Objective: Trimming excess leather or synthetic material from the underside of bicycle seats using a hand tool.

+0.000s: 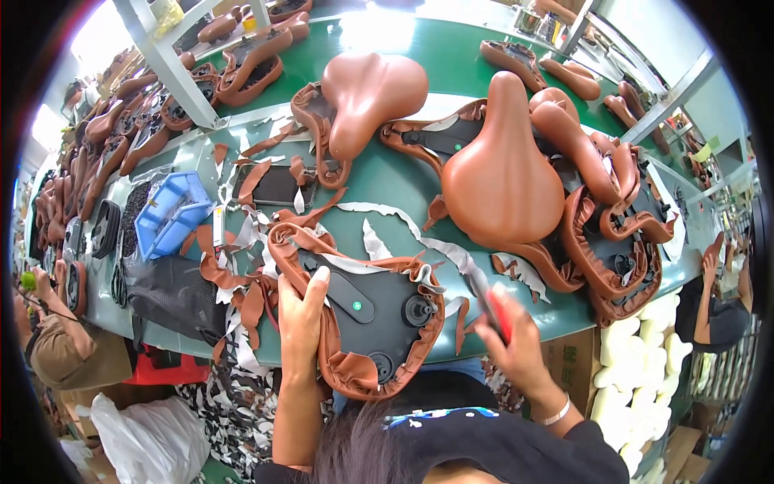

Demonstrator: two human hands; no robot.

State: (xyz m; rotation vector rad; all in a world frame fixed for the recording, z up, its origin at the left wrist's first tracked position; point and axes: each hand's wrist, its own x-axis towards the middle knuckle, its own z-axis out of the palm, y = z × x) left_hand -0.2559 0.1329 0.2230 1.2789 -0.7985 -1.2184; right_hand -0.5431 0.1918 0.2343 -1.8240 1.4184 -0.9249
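An upside-down bicycle saddle (395, 292) lies at the near edge of the bench, its black plastic base up and its brown cover gathered in folds round the rim. My left hand (301, 316) is closed on its left side, thumb on top. To the right of the saddle, my right hand (520, 343) is closed round a knife (500, 310) with a red handle. Its blade is blurred and points up and away, over the end of a long pale trimmed strip (387, 209). The knife is apart from the saddle.
Finished-looking brown saddles (504, 173) and upturned ones crowd the right and far side. Blue bins (172, 214), a black mesh bag (173, 294) and brown offcuts (256, 179) lie at left. A metal post (173, 68) rises at far left. Other people work at both sides.
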